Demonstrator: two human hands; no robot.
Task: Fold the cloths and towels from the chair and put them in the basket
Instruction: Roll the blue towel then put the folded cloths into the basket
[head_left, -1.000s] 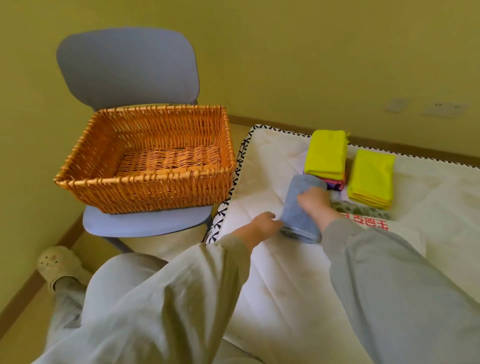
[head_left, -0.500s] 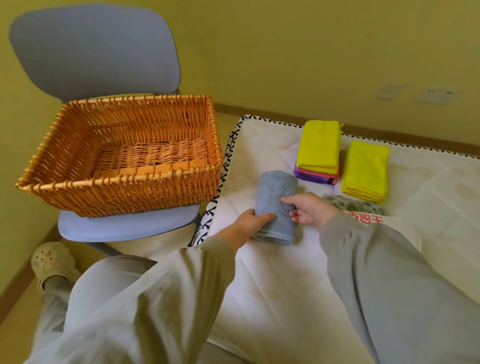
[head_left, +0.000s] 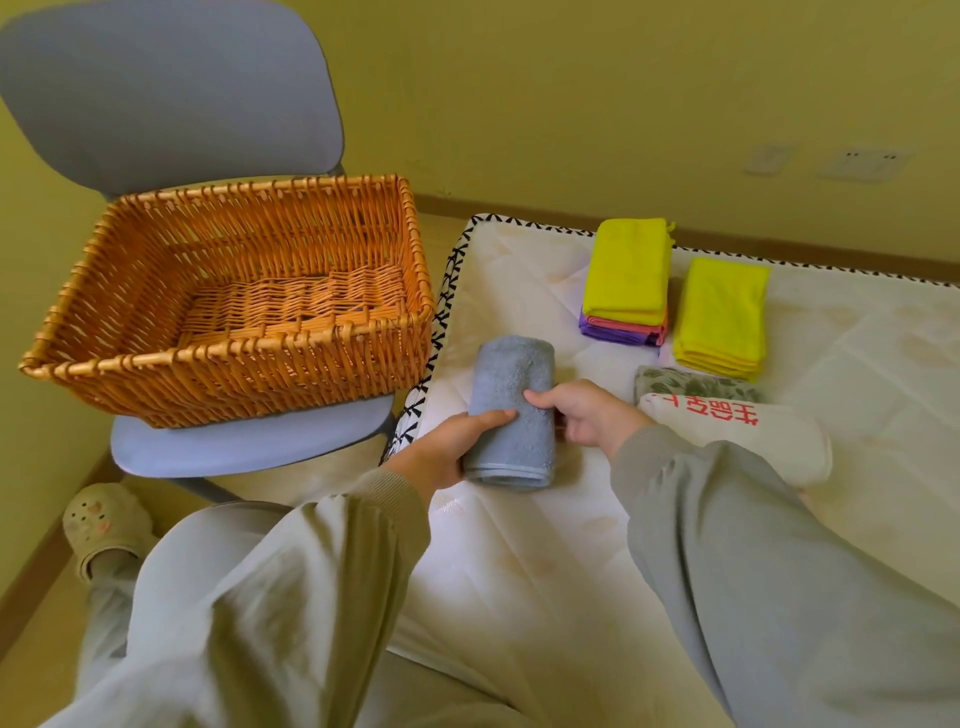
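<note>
While left hand (head_left: 448, 441) and right hand (head_left: 589, 415) pinch one blue towel (head_left: 511, 371), two cloth stacks (head_left: 628, 270) lie beyond.

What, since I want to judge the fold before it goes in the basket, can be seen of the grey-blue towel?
The grey-blue towel looks like soft terry cloth, folded into a thick oblong bundle with a rounded far end and layered hemmed edges at the near end. It lies flat on the white mattress, lengthwise away from the person. The left hand grips its left edge, thumb on top; the right hand pinches its right edge.
</note>
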